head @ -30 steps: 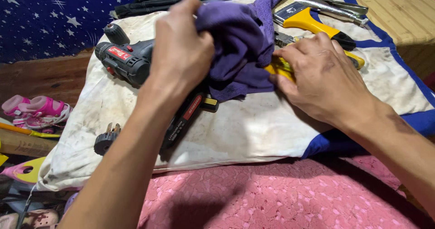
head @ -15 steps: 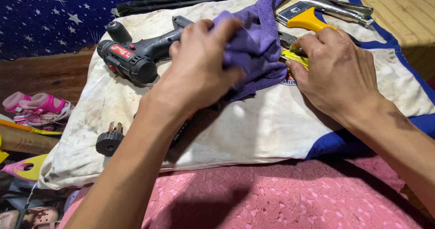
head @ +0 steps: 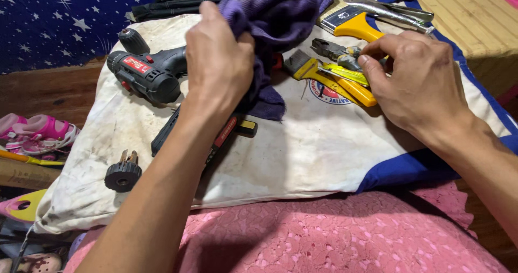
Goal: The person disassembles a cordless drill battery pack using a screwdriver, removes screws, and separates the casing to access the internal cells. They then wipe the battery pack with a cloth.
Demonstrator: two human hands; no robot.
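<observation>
The left hand (head: 218, 62) is closed around a bunched purple cloth (head: 272, 19), fingers clamped into its folds and lifting it just above a stained white cloth sheet (head: 302, 149); one corner of the purple cloth trails down and touches the sheet. The right hand (head: 418, 86) rests on the sheet's right side, its fingertips (head: 368, 62) pinched together on the yellow handle of a small tool (head: 345, 73), which lies beside a yellow-handled paintbrush (head: 324, 78). Left of the left hand lies a black cordless drill (head: 148, 73), touching the wrist area. A black round plug (head: 123, 173) sits alone near the sheet's lower left edge. The sheet's middle and lower part is bare. Locking pliers (head: 388, 8) lie at the top right edge.
</observation>
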